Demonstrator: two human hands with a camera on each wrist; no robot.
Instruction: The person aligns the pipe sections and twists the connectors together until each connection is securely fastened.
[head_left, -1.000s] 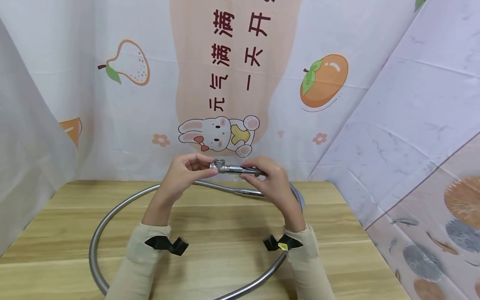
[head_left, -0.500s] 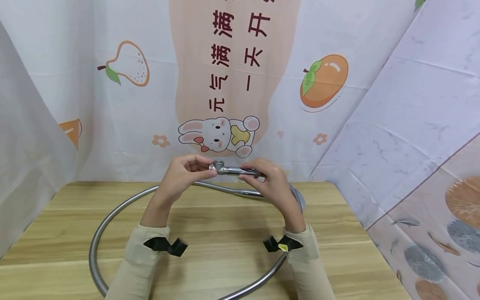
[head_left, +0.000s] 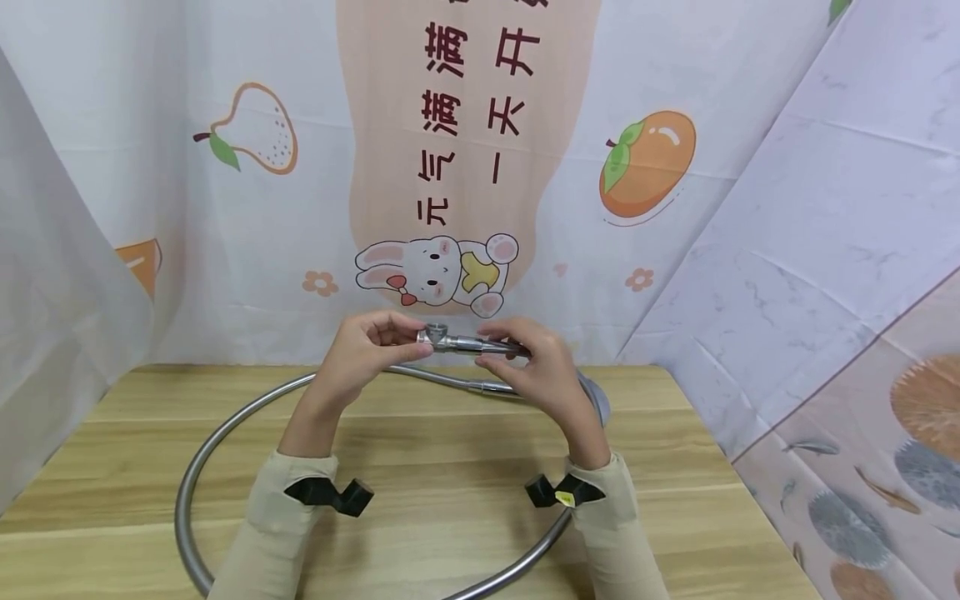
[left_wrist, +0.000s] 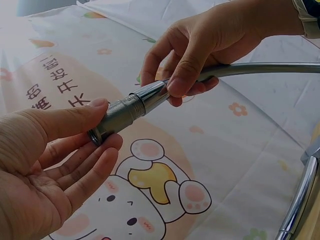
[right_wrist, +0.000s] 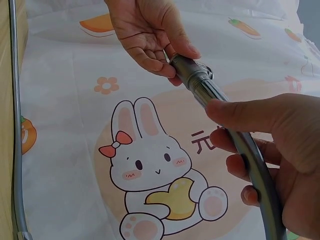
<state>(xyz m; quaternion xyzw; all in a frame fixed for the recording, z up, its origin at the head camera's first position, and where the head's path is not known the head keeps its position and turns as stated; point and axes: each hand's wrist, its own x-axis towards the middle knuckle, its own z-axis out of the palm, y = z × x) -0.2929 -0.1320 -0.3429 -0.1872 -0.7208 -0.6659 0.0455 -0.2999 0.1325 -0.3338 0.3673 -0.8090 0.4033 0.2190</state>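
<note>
Chrome tee [head_left: 437, 335] | left hand [head_left: 363, 346] pinching it | right hand [head_left: 538, 354] holding hose [left_wrist: 270, 68], spread slightly wider than before

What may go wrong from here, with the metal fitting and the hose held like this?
The left grip pinches only one end of the fitting, so it may slip. Ridges like screw threads show near the hose; forced crookedly, they might be damaged. The hose also loops under the right arm, so moving that arm could tug it.
</note>
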